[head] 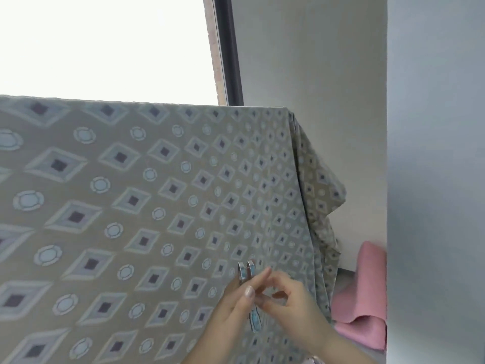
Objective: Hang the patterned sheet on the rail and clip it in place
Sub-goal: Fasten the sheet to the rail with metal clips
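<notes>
The patterned sheet (pixel 157 206), grey-beige with diamond and circle motifs, hangs draped over a rail that it hides; its top edge runs across the middle of the view and its right end falls in folds by the wall. Low in front of the sheet my left hand (pixel 233 308) pinches a shiny metal clip (pixel 248 287) held upright, prongs up. My right hand (pixel 291 306) is beside it, fingers curled and touching the clip from the right. Whether the right hand grips it firmly is unclear.
A pink cloth (pixel 359 298) lies folded at the lower right against the wall. A white wall (pixel 315 61) and a grey wall corner (pixel 433 153) close off the right side. A bright window (pixel 105 43) with a dark frame (pixel 228 48) is above the sheet.
</notes>
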